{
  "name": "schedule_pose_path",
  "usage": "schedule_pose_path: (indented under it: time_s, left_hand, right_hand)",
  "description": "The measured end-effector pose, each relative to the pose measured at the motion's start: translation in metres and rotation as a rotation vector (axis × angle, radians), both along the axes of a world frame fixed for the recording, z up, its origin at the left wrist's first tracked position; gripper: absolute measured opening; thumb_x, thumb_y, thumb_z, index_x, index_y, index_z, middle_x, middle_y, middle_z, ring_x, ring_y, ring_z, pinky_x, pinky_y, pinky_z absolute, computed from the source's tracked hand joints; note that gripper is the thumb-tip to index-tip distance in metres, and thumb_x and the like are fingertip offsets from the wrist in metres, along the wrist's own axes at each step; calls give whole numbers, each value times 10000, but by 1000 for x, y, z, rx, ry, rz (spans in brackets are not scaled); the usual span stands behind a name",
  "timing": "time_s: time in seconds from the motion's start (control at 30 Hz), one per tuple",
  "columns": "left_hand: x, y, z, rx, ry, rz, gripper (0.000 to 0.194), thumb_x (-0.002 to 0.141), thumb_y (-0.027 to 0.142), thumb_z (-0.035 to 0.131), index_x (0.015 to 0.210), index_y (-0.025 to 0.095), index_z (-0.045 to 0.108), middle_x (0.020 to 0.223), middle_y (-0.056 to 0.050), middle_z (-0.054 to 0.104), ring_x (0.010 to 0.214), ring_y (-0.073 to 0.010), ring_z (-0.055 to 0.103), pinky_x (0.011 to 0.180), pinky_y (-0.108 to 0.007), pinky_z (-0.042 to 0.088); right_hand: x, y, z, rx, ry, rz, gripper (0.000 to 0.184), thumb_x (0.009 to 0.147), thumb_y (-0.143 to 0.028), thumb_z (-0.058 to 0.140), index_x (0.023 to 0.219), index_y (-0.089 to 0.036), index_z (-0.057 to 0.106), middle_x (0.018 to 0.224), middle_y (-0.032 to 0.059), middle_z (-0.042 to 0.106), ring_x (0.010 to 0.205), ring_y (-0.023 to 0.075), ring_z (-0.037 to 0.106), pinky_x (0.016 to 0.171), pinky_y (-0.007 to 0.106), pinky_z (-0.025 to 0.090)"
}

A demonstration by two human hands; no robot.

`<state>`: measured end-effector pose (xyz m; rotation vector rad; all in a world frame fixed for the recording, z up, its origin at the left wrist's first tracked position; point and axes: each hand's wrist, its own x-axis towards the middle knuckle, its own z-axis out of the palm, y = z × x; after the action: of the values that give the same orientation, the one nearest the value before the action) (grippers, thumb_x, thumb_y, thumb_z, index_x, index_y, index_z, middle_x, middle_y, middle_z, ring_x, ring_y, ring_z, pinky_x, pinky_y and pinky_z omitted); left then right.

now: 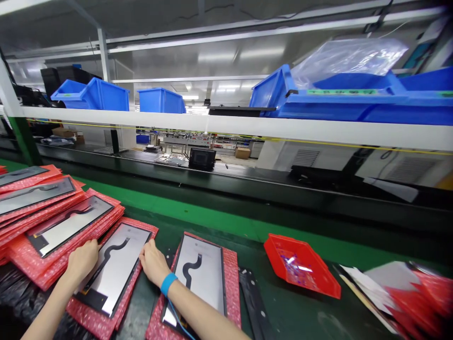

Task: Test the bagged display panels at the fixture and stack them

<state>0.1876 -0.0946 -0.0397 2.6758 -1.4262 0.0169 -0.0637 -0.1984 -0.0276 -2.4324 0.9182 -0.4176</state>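
A grey-backed display panel (118,267) with a black curved flex cable lies on a pink bubble-wrap bag (94,314). My left hand (84,259) is closed at the panel's left edge, its fingertips partly hidden. At the opposite long edge, my right hand (154,262) pinches the panel near its upper corner. A blue wrist strap (168,283) with a cord is on my right wrist. Beneath my right forearm lies a second display panel (208,264), also on pink bubble wrap and partly covered by the arm.
Several more panels on stacked bubble-wrap bags (69,222) crowd the left. A red bin (300,267) with small purple and clear pieces stands right of centre. Far right are papers and red bags (406,293). Blue bins (161,100) sit on the white shelf (198,120) above.
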Motion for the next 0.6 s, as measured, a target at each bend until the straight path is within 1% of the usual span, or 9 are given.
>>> schedule_pose_path:
  time_s: [0.07, 0.13, 0.23, 0.33, 0.4, 0.47, 0.53, 0.6]
  left_hand:
    - [1, -4, -1, 12, -6, -2, 503, 952, 370, 108, 1046, 77, 507, 949, -194, 600, 955, -416, 596, 814, -557, 440]
    - [3, -8, -2, 4, 16, -5, 502, 953, 394, 98, 1039, 111, 503, 932, -176, 611, 932, -396, 608, 806, -544, 445]
    - [3, -10, -1, -34, 57, -16, 455, 945, 417, 106, 1000, 162, 479, 978, -143, 615, 896, -383, 612, 783, -539, 441]
    - [4, -11, 4, -90, 104, -17, 393, 929, 396, 118, 949, 163, 433, 970, -138, 600, 921, -385, 592, 811, -538, 415]
    - [6, -10, 9, -124, 183, -12, 362, 922, 401, 135, 915, 161, 407, 930, -123, 594, 922, -343, 587, 846, -498, 407]
    - [8, -10, 15, -159, 298, -16, 385, 924, 453, 146, 891, 160, 393, 909, -94, 586, 911, -273, 585, 874, -423, 416]
    - [8, -8, 22, -193, 423, -37, 471, 911, 567, 158, 888, 155, 385, 897, -67, 566, 879, -205, 570, 837, -321, 439]
    - [7, -6, 29, -225, 616, -68, 562, 849, 691, 289, 972, 151, 385, 908, -48, 544, 860, -171, 550, 772, -255, 451]
  right_hand:
    - [0, 4, 0, 25, -14, -27, 197, 875, -246, 458, 999, -128, 555, 1144, 73, 462, 934, 171, 551, 876, 325, 460]
    - [1, 7, 0, 57, -23, -42, 188, 857, -261, 511, 981, -130, 563, 1138, 64, 469, 950, 175, 565, 891, 327, 469]
    - [2, 9, -2, 75, -15, -61, 166, 863, -252, 500, 955, -136, 577, 1147, 59, 467, 962, 174, 578, 907, 332, 481]
    - [4, 8, -4, 57, 26, -59, 194, 879, -263, 456, 970, -140, 576, 1179, 70, 451, 971, 196, 581, 902, 371, 497]
    - [4, 6, -6, 35, 52, -42, 233, 892, -276, 416, 1006, -136, 564, 1192, 84, 440, 971, 208, 582, 895, 392, 503]
    - [5, 5, -7, 0, 75, -23, 280, 904, -282, 365, 1048, -125, 547, 1197, 101, 431, 962, 211, 582, 873, 400, 510]
    - [6, 6, -8, -38, 103, -8, 316, 911, -284, 325, 1070, -109, 534, 1193, 120, 424, 949, 213, 577, 841, 398, 512]
    - [5, 9, -6, -54, 124, 9, 332, 915, -286, 303, 1064, -93, 528, 1184, 135, 422, 936, 208, 564, 816, 386, 504]
